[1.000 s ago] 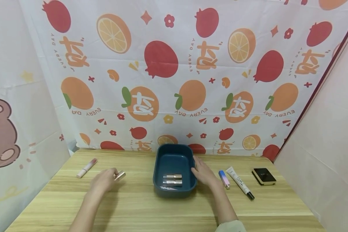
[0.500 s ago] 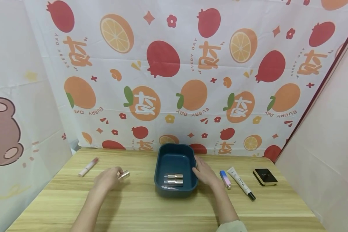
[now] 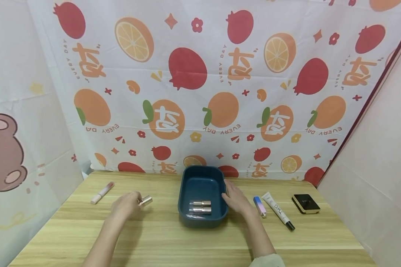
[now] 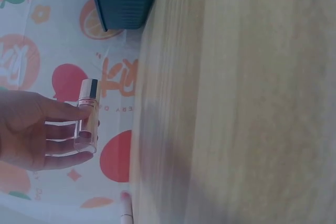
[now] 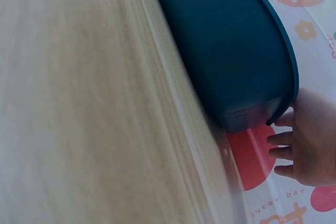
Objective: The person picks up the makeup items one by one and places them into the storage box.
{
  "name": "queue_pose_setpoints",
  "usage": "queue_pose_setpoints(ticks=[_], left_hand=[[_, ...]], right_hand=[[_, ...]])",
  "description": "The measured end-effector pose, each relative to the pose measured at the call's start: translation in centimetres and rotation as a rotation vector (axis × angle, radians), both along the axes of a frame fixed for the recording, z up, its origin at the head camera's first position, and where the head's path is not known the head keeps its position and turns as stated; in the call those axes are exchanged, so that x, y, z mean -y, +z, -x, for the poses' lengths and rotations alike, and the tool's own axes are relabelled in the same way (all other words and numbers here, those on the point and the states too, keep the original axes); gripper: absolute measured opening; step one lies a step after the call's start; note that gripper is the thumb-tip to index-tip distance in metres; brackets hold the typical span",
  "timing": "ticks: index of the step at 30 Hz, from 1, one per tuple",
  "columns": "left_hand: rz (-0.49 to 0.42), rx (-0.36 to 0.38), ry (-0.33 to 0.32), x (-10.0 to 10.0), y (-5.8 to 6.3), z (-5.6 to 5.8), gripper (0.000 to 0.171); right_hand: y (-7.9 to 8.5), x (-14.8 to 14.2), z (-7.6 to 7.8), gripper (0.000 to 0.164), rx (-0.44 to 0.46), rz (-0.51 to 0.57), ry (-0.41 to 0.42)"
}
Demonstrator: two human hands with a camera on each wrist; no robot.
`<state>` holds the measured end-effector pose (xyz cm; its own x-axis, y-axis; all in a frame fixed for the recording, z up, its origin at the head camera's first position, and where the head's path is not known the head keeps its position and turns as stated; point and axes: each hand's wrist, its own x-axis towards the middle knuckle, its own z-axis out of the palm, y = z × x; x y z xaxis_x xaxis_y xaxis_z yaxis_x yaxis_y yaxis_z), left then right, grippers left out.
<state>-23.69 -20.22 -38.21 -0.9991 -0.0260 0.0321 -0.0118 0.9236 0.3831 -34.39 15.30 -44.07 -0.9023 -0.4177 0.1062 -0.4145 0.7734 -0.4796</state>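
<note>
My left hand (image 3: pixel 127 204) pinches a lipstick tube (image 3: pixel 146 201) with gold and clear parts, held over the table to the left of a dark blue bin (image 3: pixel 179 196). In the left wrist view the tube (image 4: pixel 88 114) stands between thumb and fingers, its gold end up. Inside the bin lie two similar lipstick tubes (image 3: pixel 202 210) and a thin clear item by the near wall. My right hand (image 3: pixel 235 198) rests against the bin's right side, thumb at the rim. From the right wrist, that hand's fingers (image 5: pixel 282 153) look extended and spread beside the bin's corner.
A pink-and-white lip gloss tube (image 3: pixel 102 193) lies at the left of the wooden table (image 3: pixel 167 244). Right of the bin are a blue-to-pink lipstick (image 3: pixel 259 207), a white squeeze tube (image 3: pixel 277 209) with a black cap, and a black compact (image 3: pixel 305 203). A fruit-print cloth hangs behind.
My left hand has shifted a little to the right toward the bin with the lipstick tube. The right hand stays at the bin's side, and the view has turned slightly.
</note>
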Motion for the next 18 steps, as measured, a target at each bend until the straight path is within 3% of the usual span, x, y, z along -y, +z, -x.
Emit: queue_pose_setpoints(ticks=[18], left_hand=[[-0.016,-0.073,-0.053,-0.68,0.27,0.75,0.017]], right_hand=[[-0.17,0.15,0.02,0.057,0.021,0.006,-0.017]])
